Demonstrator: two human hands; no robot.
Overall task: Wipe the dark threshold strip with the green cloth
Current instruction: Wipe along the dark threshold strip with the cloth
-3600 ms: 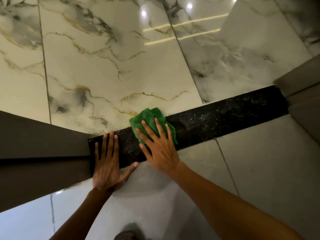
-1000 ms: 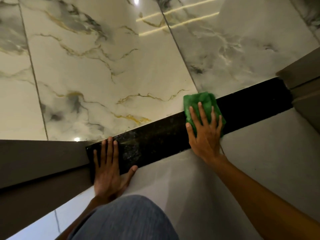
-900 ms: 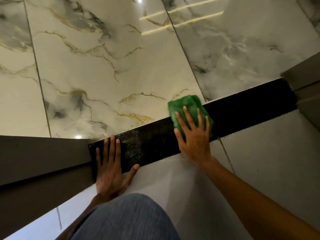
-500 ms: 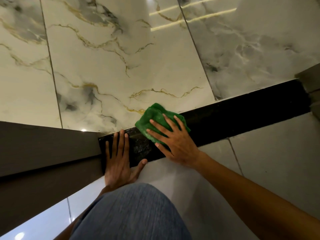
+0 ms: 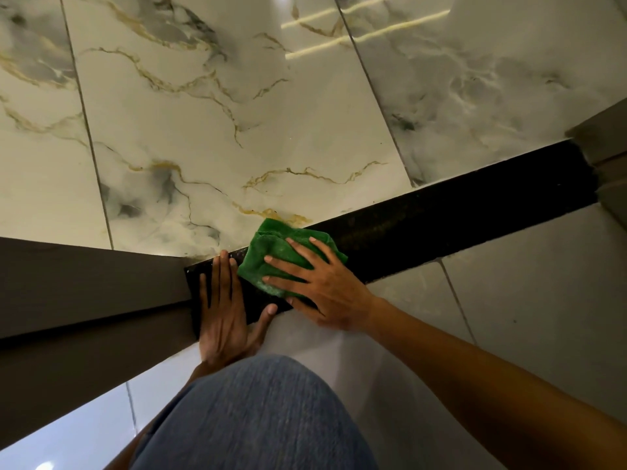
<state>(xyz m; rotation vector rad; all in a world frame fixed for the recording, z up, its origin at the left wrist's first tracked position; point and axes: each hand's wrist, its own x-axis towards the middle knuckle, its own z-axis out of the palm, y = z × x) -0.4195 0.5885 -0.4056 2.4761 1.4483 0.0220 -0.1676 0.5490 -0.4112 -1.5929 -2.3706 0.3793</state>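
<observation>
The dark threshold strip [image 5: 458,212] runs diagonally across the floor from lower left to upper right. A folded green cloth [image 5: 271,252] lies on its left part. My right hand [image 5: 322,283] presses flat on the cloth with fingers spread, pointing left. My left hand [image 5: 222,310] lies flat and open on the strip's left end, fingers together, touching the cloth's left edge.
Glossy marble tiles with gold veins [image 5: 237,113] lie beyond the strip, plain grey tiles [image 5: 526,283] on the near side. Brown door frame pieces stand at the left [image 5: 84,300] and at the right end [image 5: 607,157]. My knee in blue jeans [image 5: 258,415] fills the bottom centre.
My right hand has slid the cloth leftward along the strip, from its middle right to against my left hand. The left hand has stayed planted at the strip's left end.
</observation>
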